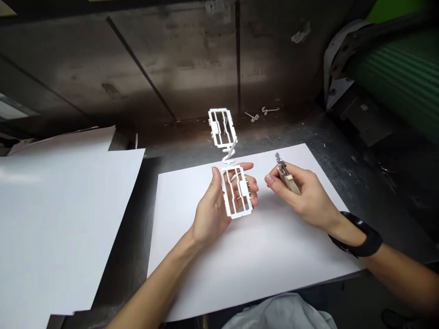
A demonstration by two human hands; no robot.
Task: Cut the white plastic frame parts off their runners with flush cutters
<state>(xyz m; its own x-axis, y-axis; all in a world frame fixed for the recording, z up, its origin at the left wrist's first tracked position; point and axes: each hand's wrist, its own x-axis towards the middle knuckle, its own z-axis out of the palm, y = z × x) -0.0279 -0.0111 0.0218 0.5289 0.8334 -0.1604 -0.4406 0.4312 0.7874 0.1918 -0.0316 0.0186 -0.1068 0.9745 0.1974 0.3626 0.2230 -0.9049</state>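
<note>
Two white plastic frames joined by a curved runner (227,158) form one moulded piece. My left hand (213,208) is closed on the near frame (236,215), thumb along its left edge and fingers behind it. The far frame (234,133) sticks out beyond my fingertips, above the table. To the right, my right hand (308,194) grips small nippers (291,183) with pale handles, their metal jaws pointing up and away. The nippers are apart from the plastic piece. Whether their jaws are parted is too small to tell.
A large white sheet (206,274) lies on the dark metal table under both hands. More white sheets (65,219) are stacked at the left. Cut-off runner scraps (254,117) lie near the metal back wall (202,59). A green ribbed belt (398,77) stands at the upper right.
</note>
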